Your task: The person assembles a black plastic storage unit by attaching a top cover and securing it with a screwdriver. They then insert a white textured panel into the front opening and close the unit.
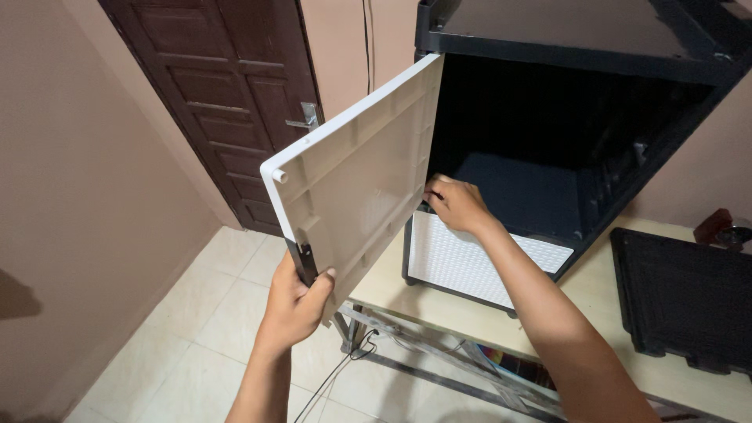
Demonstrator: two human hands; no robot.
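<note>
Left hand (294, 301) clamped on the free edge of the white door panel (356, 176), by its black latch (302, 262). Panel swung open at the left front of the black cabinet (580, 55), which stands at the bench's (595, 301) left edge. Right hand (456, 202) touches the panel's hinge side, fingers curled; grip unclear. Black panel (681, 301) lies flat at bench's right.

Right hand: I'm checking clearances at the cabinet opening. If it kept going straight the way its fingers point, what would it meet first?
The right hand points left, at the hinge-side edge of the white door panel beside the black cabinet frame. Its fingertips seem already at that edge, so it would likely meet the panel first; depth is unclear.
</note>
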